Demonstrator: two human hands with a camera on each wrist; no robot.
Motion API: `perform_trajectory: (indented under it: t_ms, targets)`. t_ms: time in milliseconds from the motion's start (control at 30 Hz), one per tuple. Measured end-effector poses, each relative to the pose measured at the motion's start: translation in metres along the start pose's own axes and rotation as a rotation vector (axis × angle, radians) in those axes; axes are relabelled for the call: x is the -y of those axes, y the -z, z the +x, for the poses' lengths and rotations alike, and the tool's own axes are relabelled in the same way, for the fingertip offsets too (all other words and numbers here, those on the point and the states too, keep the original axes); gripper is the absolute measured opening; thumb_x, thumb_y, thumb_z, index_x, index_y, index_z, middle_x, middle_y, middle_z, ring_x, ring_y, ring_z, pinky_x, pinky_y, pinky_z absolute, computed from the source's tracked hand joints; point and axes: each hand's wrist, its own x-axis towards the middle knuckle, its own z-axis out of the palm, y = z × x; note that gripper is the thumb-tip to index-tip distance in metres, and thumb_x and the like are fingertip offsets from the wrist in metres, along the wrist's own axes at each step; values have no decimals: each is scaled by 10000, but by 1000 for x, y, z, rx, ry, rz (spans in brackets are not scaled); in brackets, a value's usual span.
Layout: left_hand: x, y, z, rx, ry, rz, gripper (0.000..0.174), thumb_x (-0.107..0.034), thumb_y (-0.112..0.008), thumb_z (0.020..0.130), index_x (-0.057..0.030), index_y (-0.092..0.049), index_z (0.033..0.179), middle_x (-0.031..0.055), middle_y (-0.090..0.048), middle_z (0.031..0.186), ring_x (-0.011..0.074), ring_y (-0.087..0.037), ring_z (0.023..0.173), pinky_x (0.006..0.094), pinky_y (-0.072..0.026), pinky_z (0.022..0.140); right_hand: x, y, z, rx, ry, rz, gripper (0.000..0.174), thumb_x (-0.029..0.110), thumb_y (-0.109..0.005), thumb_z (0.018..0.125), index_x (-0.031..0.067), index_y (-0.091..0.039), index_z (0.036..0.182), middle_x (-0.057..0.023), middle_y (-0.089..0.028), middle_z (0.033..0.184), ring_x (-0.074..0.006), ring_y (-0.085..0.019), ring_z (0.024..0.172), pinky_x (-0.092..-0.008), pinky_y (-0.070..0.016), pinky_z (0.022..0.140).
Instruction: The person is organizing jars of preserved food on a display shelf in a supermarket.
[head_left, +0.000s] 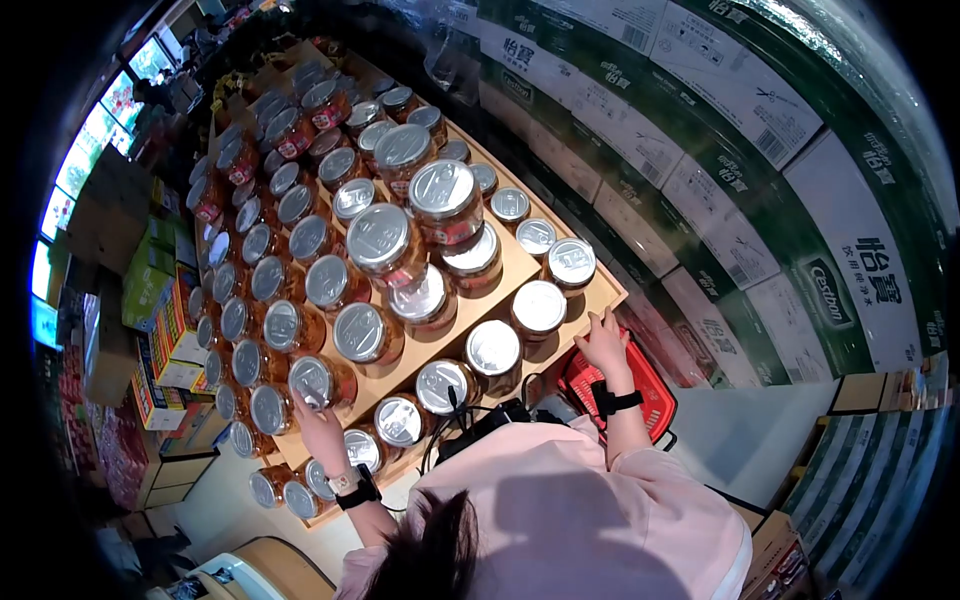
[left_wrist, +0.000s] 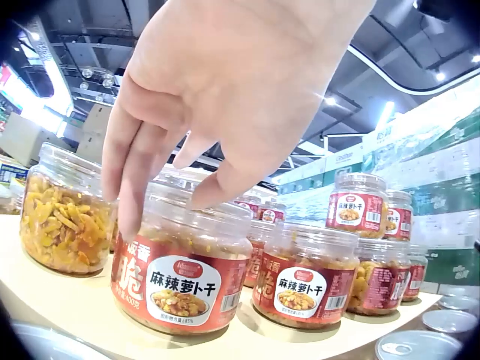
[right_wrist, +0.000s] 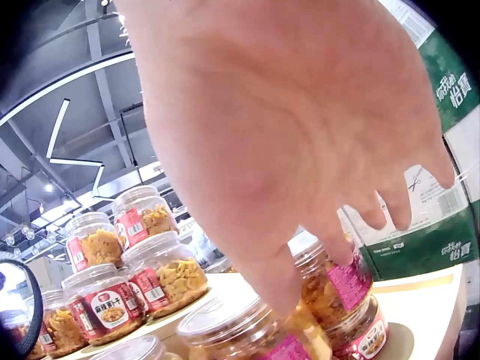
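My left hand [head_left: 322, 438] is at the front left of a tiered wooden display [head_left: 510, 272], on a jar of spicy dried radish [head_left: 316, 376]. In the left wrist view, the fingers and thumb curl down round the lid end of that jar [left_wrist: 180, 289], which stands upright with its red and white label outward. A similar jar [left_wrist: 301, 289] stands beside it. My right hand [head_left: 605, 348] is at the display's front right edge, fingers extended and holding nothing. In the right wrist view it overlaps jars with pink labels [right_wrist: 349, 283].
Many silver-lidded jars [head_left: 268, 278] fill the display, some stacked two high. A red basket [head_left: 655, 405] is below the right corner. Green and white cartons [head_left: 830, 290] form a wall on the right. Black cables [head_left: 452, 415] lie along the front by the body.
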Motion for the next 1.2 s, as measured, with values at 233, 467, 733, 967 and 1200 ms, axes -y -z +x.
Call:
perform_trajectory:
  t_ms: [233,467,733,967,1200]
  targets:
    - [20,-11,-20,-304,82,-125,388,-121,-598,858,-2,-489,1211,198,-471,1287,362,-477,1164,393,-395,956,-28,16,49,-48,-24,-12,727,362,-629,802,94,-308,1396,-171,-302,1447,-323,-315,1322,-584,-210,1063]
    - [-12,16,-39,-328,235,46,285,-227,-668,825,42,-609,753,165,-603,896,316,-576,818,405,-453,725,-30,42,100,-196,30,37,679,328,-625,811,80,-327,1368,-164,-372,1400,-321,-383,1271,-587,-233,1048]
    - [-27,7,-47,-151,427,-134,239,-143,-539,897,8,-526,1083,145,-563,787,306,-507,706,406,-408,658,16,125,177,-147,532,108,652,301,-674,760,49,-421,1306,-237,-365,1382,-378,-382,1258,-442,-335,1033]
    - [-38,-8,-44,-92,127,66,691,-76,-621,795,-71,-299,1406,183,-392,1389,364,-374,1270,484,-289,1025,147,211,280,-29,832,-172,770,342,-756,665,70,-424,1304,-238,-386,1363,-367,-377,1266,-417,-385,1006]
    - [-55,-20,-27,-141,303,48,725,-132,-629,800,-72,-266,1425,199,-440,1345,365,-418,1230,509,-246,1038,303,148,396,6,855,-291,977,337,-805,594,104,-286,1388,-214,-305,1424,-360,-294,1323,-437,-358,1033]
